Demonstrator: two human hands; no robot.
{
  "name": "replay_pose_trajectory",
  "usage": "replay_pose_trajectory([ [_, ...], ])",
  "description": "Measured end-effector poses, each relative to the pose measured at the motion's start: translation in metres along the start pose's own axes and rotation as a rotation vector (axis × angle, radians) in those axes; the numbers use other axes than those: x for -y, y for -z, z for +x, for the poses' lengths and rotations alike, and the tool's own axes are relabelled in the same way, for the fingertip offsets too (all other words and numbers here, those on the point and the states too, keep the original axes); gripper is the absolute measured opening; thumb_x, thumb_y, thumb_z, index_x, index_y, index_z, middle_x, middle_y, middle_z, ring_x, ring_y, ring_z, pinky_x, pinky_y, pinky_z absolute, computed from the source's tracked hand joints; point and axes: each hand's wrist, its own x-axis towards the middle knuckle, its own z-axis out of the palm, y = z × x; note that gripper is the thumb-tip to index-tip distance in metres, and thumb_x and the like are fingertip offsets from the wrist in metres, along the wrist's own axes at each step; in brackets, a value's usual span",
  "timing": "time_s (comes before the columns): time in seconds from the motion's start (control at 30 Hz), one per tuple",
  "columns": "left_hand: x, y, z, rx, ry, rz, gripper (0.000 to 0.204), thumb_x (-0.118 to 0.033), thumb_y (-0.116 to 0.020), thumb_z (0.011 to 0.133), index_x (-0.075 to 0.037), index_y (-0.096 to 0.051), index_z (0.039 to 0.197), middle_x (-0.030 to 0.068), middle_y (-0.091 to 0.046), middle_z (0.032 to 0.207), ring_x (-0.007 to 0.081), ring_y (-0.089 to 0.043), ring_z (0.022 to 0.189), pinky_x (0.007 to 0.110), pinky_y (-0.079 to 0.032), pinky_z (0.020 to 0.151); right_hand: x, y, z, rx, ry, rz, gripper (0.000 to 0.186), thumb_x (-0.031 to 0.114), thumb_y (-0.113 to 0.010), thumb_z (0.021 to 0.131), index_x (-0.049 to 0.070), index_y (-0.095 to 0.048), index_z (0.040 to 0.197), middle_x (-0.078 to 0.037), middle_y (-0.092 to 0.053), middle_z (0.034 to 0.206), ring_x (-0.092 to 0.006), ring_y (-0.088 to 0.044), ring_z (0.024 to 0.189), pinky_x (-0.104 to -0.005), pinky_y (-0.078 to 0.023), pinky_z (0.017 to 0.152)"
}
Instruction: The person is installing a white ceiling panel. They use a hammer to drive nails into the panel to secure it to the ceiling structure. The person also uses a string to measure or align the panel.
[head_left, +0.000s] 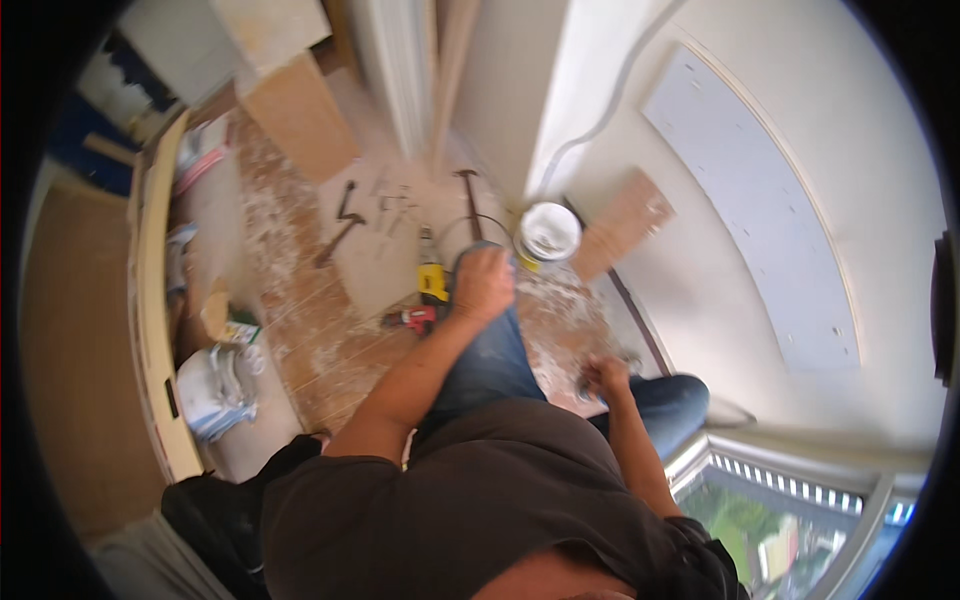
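My left hand is over my raised left knee, its fingers curled and slightly blurred; whether they hold anything is hard to make out. My right hand is low beside my bent right leg, fingers curled around something small and indistinct near the floor. Just left of my knee lie a yellow-and-black power tool and a red-and-black drill. Beyond the knee is a long-handled hammer. Farther left, another hammer and scattered small tools lie on a pale board. A white bucket stands right of my knee.
A board strip edges the left, beside white bags. Leaning boards and a door frame rise ahead. A brown board and pale panel rest along the right wall, with a cable. A window is lower right.
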Motion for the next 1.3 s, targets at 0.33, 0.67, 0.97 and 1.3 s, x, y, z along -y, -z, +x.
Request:
replay_pose_trajectory([
  [0.33, -0.008, -0.006, 0.004, -0.083, -0.026, -0.041, 0.034, -0.011, -0.069, 0.078, -0.003, -0.063, 0.11, 0.0135, -0.065, 0.105, 0.0337, -0.061, 0.097, 0.046, -0.047, 0.088, -0.011, 0.007, -0.013, -0.01, 0.025, 0.088, 0.023, 0.023, -0.068, 0.092, 0.0, -0.067, 0.094, -0.013, -0.072, 0.081, -0.0203, -0.068, 0.066, -0.0297, -0.046, 0.049],
  [0.67, -0.008, 0.0, 0.004, -0.068, 0.002, -0.086, 0.033, -0.013, -0.069, 0.08, -0.002, -0.064, 0.111, 0.0151, -0.065, 0.107, 0.0363, -0.061, 0.1, 0.047, -0.047, 0.09, -0.031, 0.005, -0.008, 0.057, 0.044, -0.148, 0.031, 0.021, -0.063, 0.09, -0.004, -0.066, 0.109, -0.013, -0.072, 0.083, -0.0195, -0.07, 0.067, -0.027, -0.05, 0.051],
  [0.97, -0.002, -0.003, 0.001, -0.073, 0.007, -0.091, 0.034, -0.012, -0.07, 0.079, -0.002, -0.063, 0.111, 0.0154, -0.064, 0.107, 0.0365, -0.06, 0.101, 0.047, -0.047, 0.09, -0.014, -0.003, -0.016, -0.045, 0.164, -0.33, 0.017, 0.012, -0.065, 0.079, -0.002, -0.072, 0.086, -0.008, -0.069, 0.073, -0.0143, -0.063, 0.061, -0.0274, -0.048, 0.056],
  [1.3, -0.005, -0.01, 0.001, -0.042, -0.035, -0.032, 0.031, -0.013, -0.068, 0.081, -0.004, -0.063, 0.11, 0.0149, -0.065, 0.104, 0.0359, -0.061, 0.098, 0.048, -0.048, 0.088, -0.062, 0.019, 0.022, -0.166, 0.731, -1.066, 0.025, 0.023, -0.063, 0.085, 0.009, -0.076, 0.1, -0.018, -0.073, 0.097, -0.0376, -0.07, 0.083, -0.0415, -0.056, 0.076],
])
